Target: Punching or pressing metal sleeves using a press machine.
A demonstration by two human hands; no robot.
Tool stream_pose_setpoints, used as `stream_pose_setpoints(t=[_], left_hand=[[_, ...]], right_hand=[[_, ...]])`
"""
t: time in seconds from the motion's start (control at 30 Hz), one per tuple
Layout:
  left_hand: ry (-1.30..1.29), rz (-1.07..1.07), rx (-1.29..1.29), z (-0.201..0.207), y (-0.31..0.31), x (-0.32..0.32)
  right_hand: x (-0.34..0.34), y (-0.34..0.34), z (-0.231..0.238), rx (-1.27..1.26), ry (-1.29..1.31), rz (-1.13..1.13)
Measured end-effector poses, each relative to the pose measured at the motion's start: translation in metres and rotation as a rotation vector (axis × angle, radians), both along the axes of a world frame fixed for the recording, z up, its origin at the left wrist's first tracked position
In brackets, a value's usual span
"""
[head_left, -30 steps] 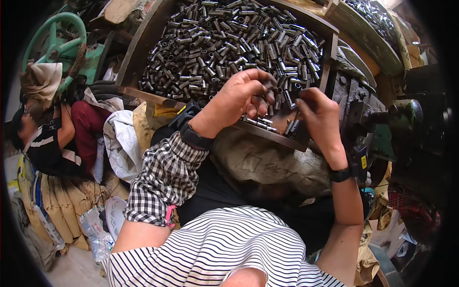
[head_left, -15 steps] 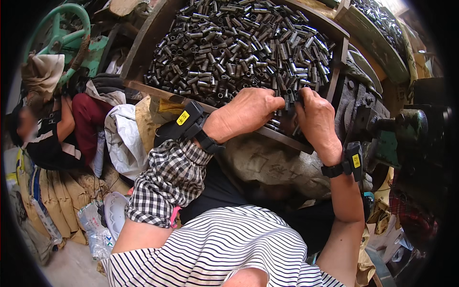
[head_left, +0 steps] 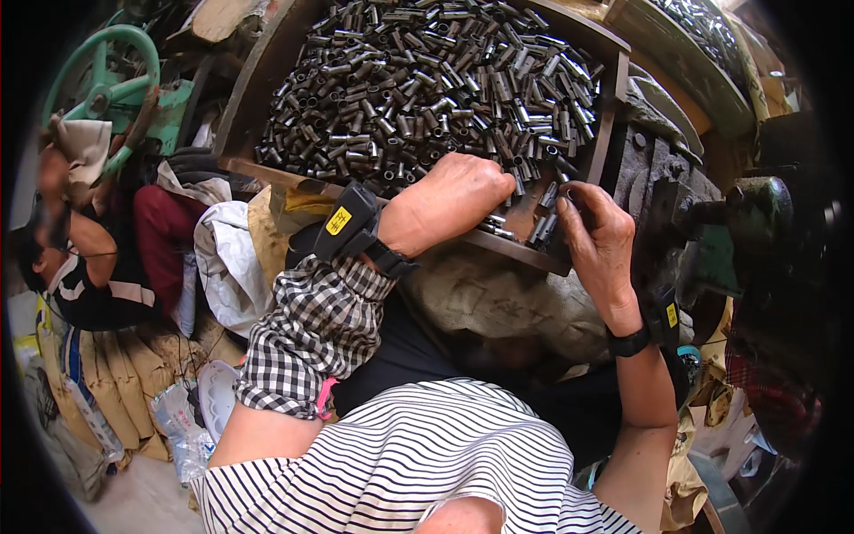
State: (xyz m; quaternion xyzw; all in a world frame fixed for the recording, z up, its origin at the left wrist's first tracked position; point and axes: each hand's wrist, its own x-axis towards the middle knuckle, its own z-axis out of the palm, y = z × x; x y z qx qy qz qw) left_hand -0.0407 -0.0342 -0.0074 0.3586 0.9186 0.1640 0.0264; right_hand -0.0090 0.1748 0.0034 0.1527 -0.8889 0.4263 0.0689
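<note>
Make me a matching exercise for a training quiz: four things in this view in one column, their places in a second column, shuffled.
Things:
1. metal tubes
2. green handwheel
3. left hand
4. right hand

Places:
A. far left, above a seated person
B. heaped in the wooden tray
C. at the tray's near right corner
D. palm down at the tray's near edge

Pairs: 1-B, 2-A, 3-D, 4-C
</note>
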Motion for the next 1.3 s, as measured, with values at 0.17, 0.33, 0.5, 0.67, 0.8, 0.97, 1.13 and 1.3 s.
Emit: stream_pose_setpoints(t=[0.17,0.33,0.5,0.67,0.8,0.97,1.13,1.3], left_hand=[[0.035,0.01,-0.068,-0.002,0.007,0.0],[-0.022,-0.002,-0.082,-0.004,0.009,-0.003],[-0.047,0.079,0.114,-0.01,0.01,-0.004],[-0.775,0.224,0.747,0.006,0.014,-0.006],[-1.316,0.378,1.177,0.007,0.021,-0.005],[-1.376,0.389,1.319,0.003,0.026,-0.002],[-1.33,0.415,1.319,0.009,0.029,0.001],[-1.315,0.378,1.305,0.007,0.029,0.003]], right_hand=[[0.0,0.002,-0.003,-0.125,-0.174,-0.046],[0.0,0.004,0.005,-0.18,-0.29,-0.035],[-0.001,0.007,0.002,-0.602,-0.504,-0.06],[-0.003,0.013,0.011,-0.775,-0.707,-0.051],[-0.004,0.015,0.008,-0.751,-0.679,-0.077],[-0.003,0.013,0.002,-0.81,-0.701,-0.139],[-0.002,0.013,-0.005,-0.927,-0.761,-0.142],[-0.001,0.012,-0.005,-1.039,-0.8,-0.178]])
